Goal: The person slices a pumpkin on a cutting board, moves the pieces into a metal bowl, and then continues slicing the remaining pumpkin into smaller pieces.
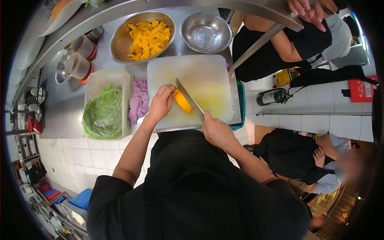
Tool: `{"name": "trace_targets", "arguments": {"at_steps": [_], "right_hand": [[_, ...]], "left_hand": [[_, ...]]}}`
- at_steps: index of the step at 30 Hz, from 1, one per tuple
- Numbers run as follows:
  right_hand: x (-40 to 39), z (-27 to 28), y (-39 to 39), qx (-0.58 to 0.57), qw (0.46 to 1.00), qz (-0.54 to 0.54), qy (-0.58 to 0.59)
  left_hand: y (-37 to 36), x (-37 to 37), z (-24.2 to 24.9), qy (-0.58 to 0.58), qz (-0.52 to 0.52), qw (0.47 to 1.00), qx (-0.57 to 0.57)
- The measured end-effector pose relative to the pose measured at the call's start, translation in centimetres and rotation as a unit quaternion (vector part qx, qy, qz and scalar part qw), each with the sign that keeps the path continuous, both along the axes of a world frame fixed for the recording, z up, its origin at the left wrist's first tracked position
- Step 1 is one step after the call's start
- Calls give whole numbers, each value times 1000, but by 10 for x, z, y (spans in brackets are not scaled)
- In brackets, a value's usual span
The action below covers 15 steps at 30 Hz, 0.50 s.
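Note:
On the white cutting board [164,66] lies a yellow-orange piece of squash [183,102]. The fingers of my left hand [162,99] are pressed together on the upper left end of that piece. My right hand [216,130] is wrapped round the handle of a large knife [189,96], whose blade slants up and left along the right side of the piece. Behind the board, a perforated metal bowl [117,43] holds many cut pieces of squash [148,40]. To its right stands a metal bowl [206,33] with a wet-looking inside.
A purple cloth [139,100] lies left of the board, beside a plastic tub [126,90] with bagged greens [103,114]. Containers [78,66] stand at the back left. A metal rail [256,48] slants at the right. Two people in black aprons stand at the right, near a fire extinguisher [272,97].

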State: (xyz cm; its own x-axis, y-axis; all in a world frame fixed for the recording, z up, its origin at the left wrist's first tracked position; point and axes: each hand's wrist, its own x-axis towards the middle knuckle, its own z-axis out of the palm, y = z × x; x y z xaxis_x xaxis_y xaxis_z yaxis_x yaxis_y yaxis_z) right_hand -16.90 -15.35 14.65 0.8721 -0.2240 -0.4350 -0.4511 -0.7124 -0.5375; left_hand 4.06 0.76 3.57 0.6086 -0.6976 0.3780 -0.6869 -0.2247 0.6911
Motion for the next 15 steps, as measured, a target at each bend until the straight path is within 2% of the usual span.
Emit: {"name": "trace_targets", "arguments": {"at_steps": [9,15], "right_hand": [[14,-25,11,-26,999,9,-23],[43,-94,19,-35,999,-11,-38]], "left_hand": [[4,1,-8,13,14,999,-27],[2,-8,0,15,29,999,-28]]}}
